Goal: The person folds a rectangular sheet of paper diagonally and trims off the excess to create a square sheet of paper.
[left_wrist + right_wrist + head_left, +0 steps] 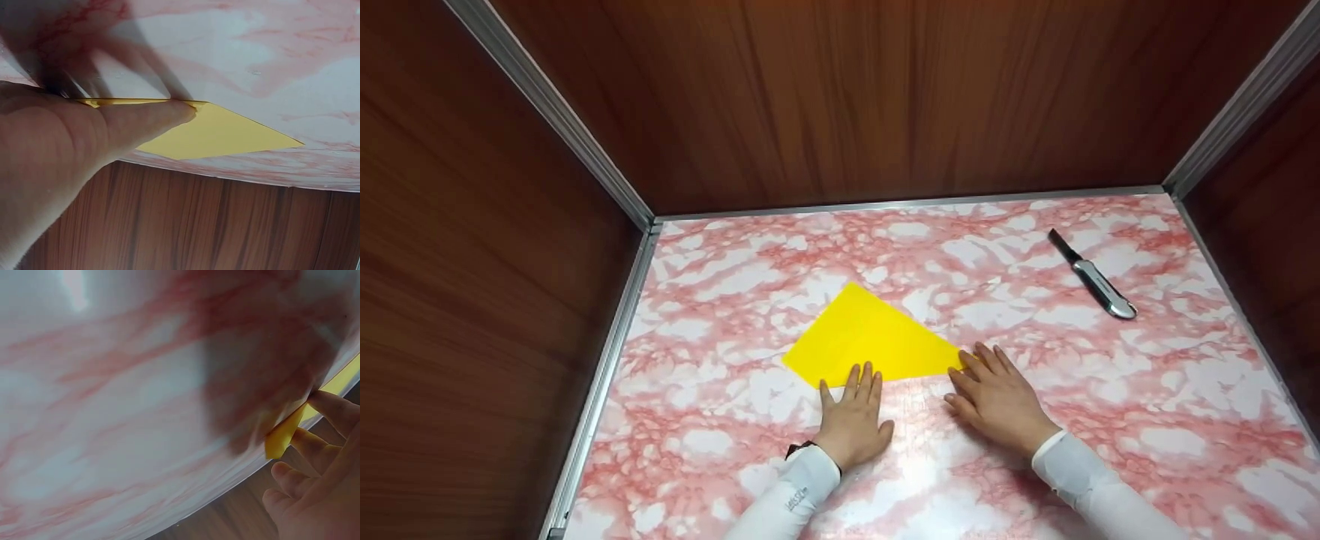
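Observation:
A yellow sheet of paper point(870, 330), folded to a kite-like shape, lies flat on the table with one corner pointing to the back. My left hand point(851, 424) rests its straight fingertips on the paper's near edge, thumb spread to the right. At the sheet's narrow right tip, my right hand point(1001, 397) touches the paper with extended, spread fingers. The left wrist view shows a finger lying along the folded edge of the paper point(225, 132). In the right wrist view the narrow tip point(284, 436) shows by the fingertips of the hand point(323, 489).
A utility knife point(1095, 277) with a grey and black handle lies at the back right, its dark end pointing away. Brown wood-grain panels point(840, 105) with metal edging point(915, 204) enclose the red-and-white marbled table point(712, 442) at the back and both sides.

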`<state>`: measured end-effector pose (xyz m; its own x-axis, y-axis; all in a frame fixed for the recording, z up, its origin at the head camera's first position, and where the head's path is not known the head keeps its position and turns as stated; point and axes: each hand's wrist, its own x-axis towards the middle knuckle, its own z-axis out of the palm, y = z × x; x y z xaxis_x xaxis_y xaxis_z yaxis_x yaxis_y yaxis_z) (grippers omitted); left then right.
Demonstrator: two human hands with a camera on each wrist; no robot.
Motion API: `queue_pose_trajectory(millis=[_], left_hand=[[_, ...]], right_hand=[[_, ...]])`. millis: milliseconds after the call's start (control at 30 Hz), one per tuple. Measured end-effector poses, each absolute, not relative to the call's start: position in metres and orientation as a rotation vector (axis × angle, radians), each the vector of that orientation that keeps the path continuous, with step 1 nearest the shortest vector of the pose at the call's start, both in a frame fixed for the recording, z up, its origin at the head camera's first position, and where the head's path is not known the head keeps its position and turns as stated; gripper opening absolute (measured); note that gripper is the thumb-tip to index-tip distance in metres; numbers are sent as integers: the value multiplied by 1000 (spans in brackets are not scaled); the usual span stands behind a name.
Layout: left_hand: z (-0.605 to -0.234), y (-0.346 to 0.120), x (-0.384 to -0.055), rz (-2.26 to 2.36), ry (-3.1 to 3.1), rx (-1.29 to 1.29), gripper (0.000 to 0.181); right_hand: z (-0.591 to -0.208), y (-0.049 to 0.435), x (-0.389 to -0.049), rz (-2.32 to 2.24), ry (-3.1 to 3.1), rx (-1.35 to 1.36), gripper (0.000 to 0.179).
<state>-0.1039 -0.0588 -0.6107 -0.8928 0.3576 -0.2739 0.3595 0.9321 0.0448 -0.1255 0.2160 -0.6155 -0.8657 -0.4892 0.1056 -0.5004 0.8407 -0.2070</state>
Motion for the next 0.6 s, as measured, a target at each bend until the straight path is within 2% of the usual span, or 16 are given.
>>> queue_pose_trajectory(millis=[600], left_hand=[[-612,-59,-104,-36,2821,536,80]], right_hand=[[-613,246,-123,281,-3065,657,58]])
